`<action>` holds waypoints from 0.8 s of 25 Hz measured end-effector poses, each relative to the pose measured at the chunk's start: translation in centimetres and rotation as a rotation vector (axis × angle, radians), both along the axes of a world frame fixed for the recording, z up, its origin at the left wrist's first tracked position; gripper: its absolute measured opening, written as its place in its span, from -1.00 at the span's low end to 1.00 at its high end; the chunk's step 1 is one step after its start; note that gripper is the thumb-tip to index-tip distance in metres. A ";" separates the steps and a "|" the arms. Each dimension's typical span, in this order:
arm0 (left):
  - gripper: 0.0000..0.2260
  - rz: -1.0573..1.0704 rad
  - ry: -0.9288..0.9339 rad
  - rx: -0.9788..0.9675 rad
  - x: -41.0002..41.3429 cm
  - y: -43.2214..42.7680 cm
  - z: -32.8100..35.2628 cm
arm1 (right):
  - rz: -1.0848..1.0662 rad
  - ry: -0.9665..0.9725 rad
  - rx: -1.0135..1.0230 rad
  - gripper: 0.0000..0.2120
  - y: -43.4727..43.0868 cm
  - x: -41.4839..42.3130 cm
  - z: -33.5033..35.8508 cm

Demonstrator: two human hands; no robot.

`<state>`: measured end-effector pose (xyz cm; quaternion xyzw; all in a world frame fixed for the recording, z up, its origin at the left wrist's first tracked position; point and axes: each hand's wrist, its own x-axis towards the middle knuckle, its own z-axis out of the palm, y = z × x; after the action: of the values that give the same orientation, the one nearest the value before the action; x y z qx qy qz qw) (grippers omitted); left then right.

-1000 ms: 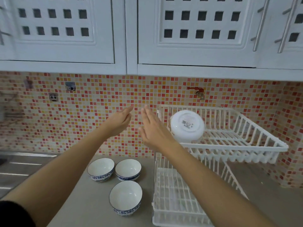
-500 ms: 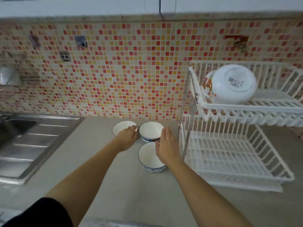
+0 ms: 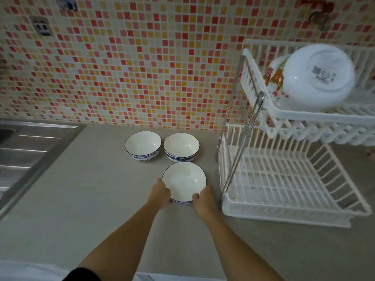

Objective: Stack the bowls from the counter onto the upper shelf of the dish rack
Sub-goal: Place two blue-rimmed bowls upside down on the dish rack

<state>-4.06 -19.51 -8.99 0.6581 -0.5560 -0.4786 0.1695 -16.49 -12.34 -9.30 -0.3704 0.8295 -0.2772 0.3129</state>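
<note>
Three white bowls with blue patterned rims stand on the grey counter. The near bowl (image 3: 184, 181) is held from both sides: my left hand (image 3: 160, 193) grips its left edge and my right hand (image 3: 203, 199) its right edge. Behind it stand the far left bowl (image 3: 142, 145) and the far right bowl (image 3: 181, 146). To the right is the white two-tier dish rack (image 3: 259, 110). On its upper shelf (image 3: 316, 115) a large white bowl (image 3: 316, 77) lies tipped on edge, base toward me, in front of a flower-patterned dish (image 3: 274, 75).
A steel sink drainboard (image 3: 26, 151) lies at the left of the counter. The mosaic tile wall (image 3: 142, 67) runs behind, with a socket (image 3: 40, 26) at upper left and a tap (image 3: 318, 16) above the rack. The rack's lower tier (image 3: 284, 185) holds nothing.
My view has tilted down and closer. Both hands came down from in front of the wall, passed over the bowls and closed on the sides of the near bowl.
</note>
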 end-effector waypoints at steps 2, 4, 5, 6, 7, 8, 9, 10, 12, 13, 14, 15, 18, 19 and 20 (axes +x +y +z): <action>-0.79 0.043 0.061 -0.021 0.5 0.8 1.0 | 0.003 -0.001 -0.049 -0.65 0.4 0.5 1.0; -0.71 0.068 0.146 -0.084 1.4 1.2 2.8 | -0.010 -0.042 -0.142 -0.62 0.6 1.4 3.1; -0.63 0.067 0.192 -0.131 1.9 1.0 4.1 | 0.000 -0.041 -0.201 -0.58 0.6 1.8 4.6; -0.57 0.055 0.222 -0.191 2.3 0.8 5.7 | 0.024 -0.030 -0.271 -0.54 0.4 2.2 6.0; -0.54 0.035 0.226 -0.261 2.9 0.7 7.6 | 0.047 -0.040 -0.345 -0.52 0.2 2.6 7.6; -0.55 0.016 0.206 -0.348 3.5 0.5 9.5 | 0.068 -0.067 -0.416 -0.50 0.0 3.0 9.4; -0.56 0.010 0.164 -0.441 4.1 0.4 11.5 | 0.086 -0.078 -0.474 -0.49 -0.1 3.4 11.2; -0.57 0.010 0.131 -0.542 4.6 0.3 13.6 | 0.094 -0.072 -0.527 -0.49 -0.3 3.7 13.3; -0.57 0.013 0.163 -0.683 5.5 0.1 17.2 | 0.090 -0.044 -0.589 -0.56 -0.6 4.0 17.5; -0.57 0.015 0.202 -0.731 5.8 0.2 19.3 | 0.089 -0.035 -0.633 -0.62 -0.5 4.2 19.9; -0.58 0.015 0.229 -0.777 6.1 0.4 21.2 | 0.090 -0.026 -0.679 -0.69 -0.4 4.2 22.2; -0.59 0.005 0.250 -0.814 6.2 0.7 23.2 | 0.092 -0.021 -0.723 -0.75 -0.2 4.1 24.5; -0.58 -0.060 0.335 -0.895 5.8 1.6 28.6 | 0.129 0.000 -0.781 -0.74 1.0 2.8 30.9; -0.58 -0.080 0.339 -0.924 5.3 2.0 30.2 | 0.142 0.014 -0.781 -0.70 1.6 2.0 32.7; -0.58 -0.106 0.342 -0.962 4.7 2.6 31.6 | 0.147 0.035 -0.780 -0.68 2.1 1.0 34.1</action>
<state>0.62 -16.94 22.58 0.3889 -0.7100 -0.2774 0.5173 -15.50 -10.22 24.79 -0.5244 0.6385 -0.5420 0.1536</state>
